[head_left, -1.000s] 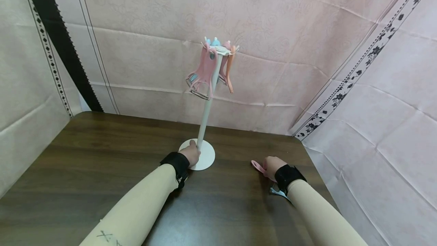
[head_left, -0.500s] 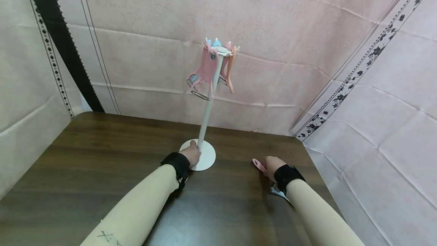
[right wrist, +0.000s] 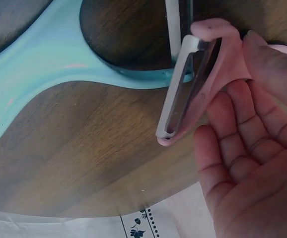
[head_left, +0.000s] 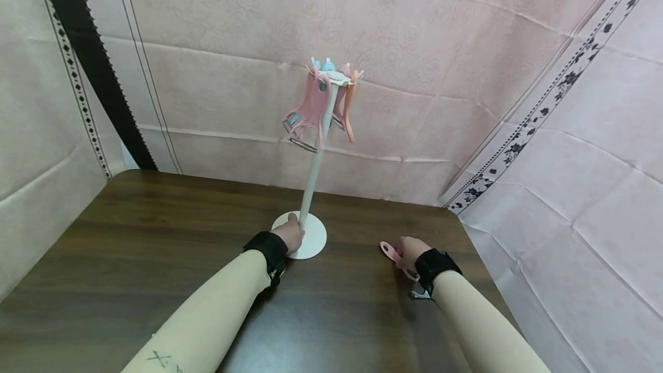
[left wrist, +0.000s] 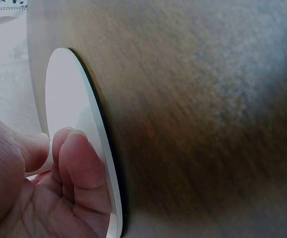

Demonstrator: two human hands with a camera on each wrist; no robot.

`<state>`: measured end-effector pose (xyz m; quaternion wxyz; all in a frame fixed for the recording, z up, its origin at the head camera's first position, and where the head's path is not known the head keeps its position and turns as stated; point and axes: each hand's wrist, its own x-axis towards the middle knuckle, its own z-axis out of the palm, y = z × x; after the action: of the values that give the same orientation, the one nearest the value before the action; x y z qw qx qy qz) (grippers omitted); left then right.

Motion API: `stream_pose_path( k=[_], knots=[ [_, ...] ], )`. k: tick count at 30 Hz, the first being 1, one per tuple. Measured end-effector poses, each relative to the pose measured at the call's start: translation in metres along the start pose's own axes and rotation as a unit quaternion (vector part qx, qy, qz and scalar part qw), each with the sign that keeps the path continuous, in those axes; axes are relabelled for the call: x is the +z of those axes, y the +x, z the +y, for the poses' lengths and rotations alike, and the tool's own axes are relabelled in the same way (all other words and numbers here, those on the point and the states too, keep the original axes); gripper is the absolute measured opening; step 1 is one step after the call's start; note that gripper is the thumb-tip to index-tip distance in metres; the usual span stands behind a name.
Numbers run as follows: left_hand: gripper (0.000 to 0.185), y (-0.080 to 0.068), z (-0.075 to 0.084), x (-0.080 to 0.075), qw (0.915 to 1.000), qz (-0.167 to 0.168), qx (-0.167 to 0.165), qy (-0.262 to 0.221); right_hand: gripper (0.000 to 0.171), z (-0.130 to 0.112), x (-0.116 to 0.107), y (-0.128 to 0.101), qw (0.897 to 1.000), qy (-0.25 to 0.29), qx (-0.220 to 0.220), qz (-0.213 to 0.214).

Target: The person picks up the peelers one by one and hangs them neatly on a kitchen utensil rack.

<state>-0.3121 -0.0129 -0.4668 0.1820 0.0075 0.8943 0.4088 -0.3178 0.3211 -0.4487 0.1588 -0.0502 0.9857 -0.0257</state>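
The left hand (head_left: 292, 235) rests on the round white base (head_left: 312, 236) of a stand (head_left: 313, 180) that rises upright from the dark wooden bench (head_left: 155, 235); in the left wrist view its fingers (left wrist: 79, 168) curl over the base (left wrist: 66, 104) at the foot of the pole, thumb opposite, so they grip the stand low down. The right hand (head_left: 409, 251) lies near the bench's right edge, well apart from the stand, and holds a pink peeler (head_left: 392, 253): in the right wrist view the fingers (right wrist: 267, 64) wrap the pink peeler (right wrist: 198, 74) with its blade head pointing away from the palm (right wrist: 252, 188). A blue peeler (right wrist: 59, 54) lies flat on the bench just beside it (whether the two touch cannot be told). At the stand's top hang more peelers (head_left: 311, 109), pink, orange and blue, against the pink cloth backdrop (head_left: 414, 45).
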Motion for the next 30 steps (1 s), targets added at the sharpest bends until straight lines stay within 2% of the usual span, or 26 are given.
stream_pose_path(
  k=[5, 10, 12, 15, 18, 24, 30],
  knots=[
    [0.052, 0.0, 0.0, 0.001, 0.9997, 0.002, 0.001, 0.026, 0.017, -0.004, 0.0, -0.001, 1.0, 0.016, 0.017, -0.015],
    [0.052, 0.0, 0.001, 0.001, 0.9998, -0.002, -0.003, 0.019, 0.014, -0.01, 0.0, -0.002, 1.0, 0.014, 0.016, -0.005],
    [0.051, 0.001, 0.001, 0.001, 0.9999, -0.004, -0.005, 0.008, 0.014, -0.012, -0.001, -0.002, 1.0, 0.004, 0.001, 0.006],
    [0.052, 0.0, 0.0, 0.0, 1.0, -0.005, -0.004, 0.005, 0.015, -0.014, -0.006, -0.003, 0.998, -0.013, -0.044, 0.037],
    [0.052, 0.001, -0.001, -0.001, 1.0, -0.007, -0.003, 0.0, 0.017, -0.017, -0.016, -0.003, 0.994, -0.009, -0.086, 0.071],
    [0.052, 0.004, -0.002, -0.001, 1.0, -0.006, -0.002, 0.001, 0.014, -0.026, -0.048, -0.008, 0.984, 0.05, -0.126, 0.118],
    [0.052, 0.006, -0.002, 0.0, 0.9999, -0.01, -0.011, 0.0, 0.014, -0.038, -0.084, -0.025, 0.965, 0.104, -0.17, 0.169]
  ],
)
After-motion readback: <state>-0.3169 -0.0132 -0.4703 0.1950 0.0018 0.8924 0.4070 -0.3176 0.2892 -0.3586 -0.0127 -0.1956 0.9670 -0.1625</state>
